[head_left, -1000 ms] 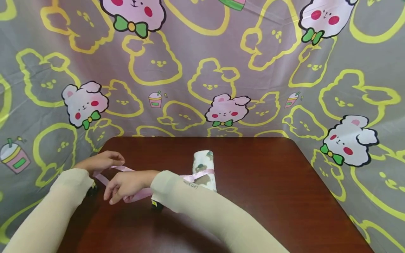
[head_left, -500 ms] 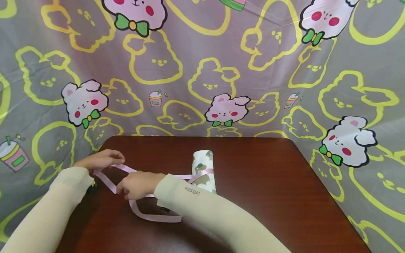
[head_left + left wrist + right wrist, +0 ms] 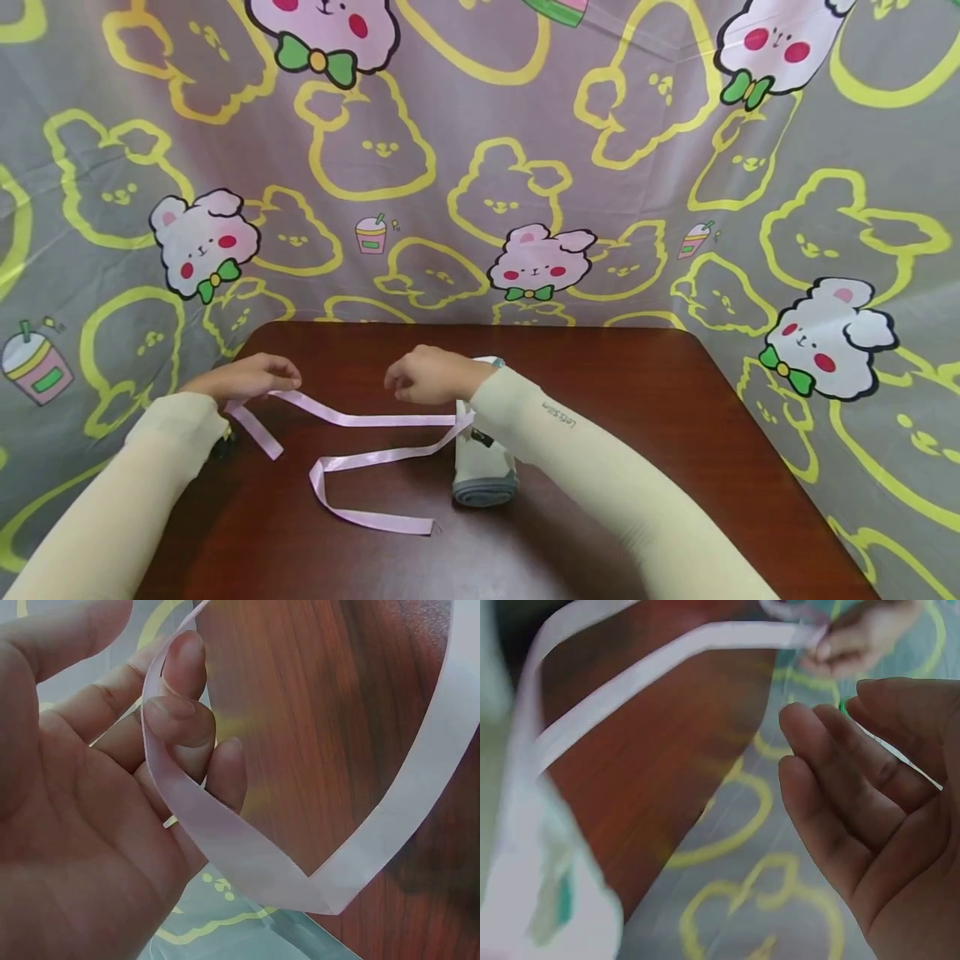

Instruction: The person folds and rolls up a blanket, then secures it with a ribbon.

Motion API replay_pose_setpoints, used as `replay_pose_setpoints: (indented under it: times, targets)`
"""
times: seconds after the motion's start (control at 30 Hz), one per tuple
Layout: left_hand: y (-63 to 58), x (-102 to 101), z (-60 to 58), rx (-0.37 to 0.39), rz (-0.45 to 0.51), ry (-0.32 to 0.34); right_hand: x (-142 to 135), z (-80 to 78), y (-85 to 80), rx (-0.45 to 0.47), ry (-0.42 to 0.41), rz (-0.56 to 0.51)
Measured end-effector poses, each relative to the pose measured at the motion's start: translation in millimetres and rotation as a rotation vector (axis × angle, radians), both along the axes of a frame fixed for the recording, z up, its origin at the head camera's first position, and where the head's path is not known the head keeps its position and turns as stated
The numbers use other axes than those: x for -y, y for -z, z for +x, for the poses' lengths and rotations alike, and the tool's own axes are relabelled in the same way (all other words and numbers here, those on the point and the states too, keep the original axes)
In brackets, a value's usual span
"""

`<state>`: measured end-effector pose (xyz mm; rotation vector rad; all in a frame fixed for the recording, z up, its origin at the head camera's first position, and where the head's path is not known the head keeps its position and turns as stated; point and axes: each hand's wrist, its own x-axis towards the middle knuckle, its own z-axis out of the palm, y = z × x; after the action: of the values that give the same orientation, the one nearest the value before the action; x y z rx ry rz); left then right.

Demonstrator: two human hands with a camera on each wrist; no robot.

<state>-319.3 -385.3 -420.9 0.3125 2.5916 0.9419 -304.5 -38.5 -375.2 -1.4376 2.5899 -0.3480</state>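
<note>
A pink satin ribbon (image 3: 397,420) runs across the table from a rolled cloth (image 3: 487,465). The roll is pale, with a grey layered near end, and lies partly under the right forearm. At the left, my left hand (image 3: 243,377) holds one ribbon length, its curled fingers hooked round the band (image 3: 232,847) in the left wrist view. Beyond that hand a short tail hangs down. Another length loops over the tabletop to a frayed end. My right hand (image 3: 435,375) hovers near the roll's far end, fingers loosely bent, nothing in its grasp (image 3: 885,802).
Everything lies on a dark red-brown wooden table (image 3: 615,467) with rounded far corners. Grey fabric curtains (image 3: 420,100) printed with rabbits and yellow outlines surround its back and sides. Both arms wear pale sleeves (image 3: 592,467).
My right hand has let go of the ribbon and moved right and away, over toward the roll. The second ribbon length now lies loose on the table. My left hand stays nearly in place.
</note>
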Motion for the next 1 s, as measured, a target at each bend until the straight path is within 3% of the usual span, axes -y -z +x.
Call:
replay_pose_setpoints:
  times: [0.23, 0.47, 0.6, 0.87, 1.0]
  targets:
    - [-10.3, -1.9, 3.9, 0.014, -0.11, 0.023, -74.3, -11.9, 15.0, 0.092, 0.134, -0.138]
    - [-19.2, -2.0, 8.7, 0.095, -0.112, 0.048, -123.1, -13.7, 39.9, 0.133, 0.291, -0.256]
    - [-27.1, 1.0, 10.0, 0.105, -0.099, 0.058, -137.7, -14.5, 58.2, 0.148, 0.354, -0.338]
    - [-43.7, 2.6, 12.0, 0.111, -0.004, 0.007, -149.7, -9.2, 84.8, 0.352, 0.564, -0.574]
    - [-50.5, 2.1, 15.0, 0.116, 0.004, 0.017, -152.3, -7.3, 96.1, 0.37, 0.642, -0.626]
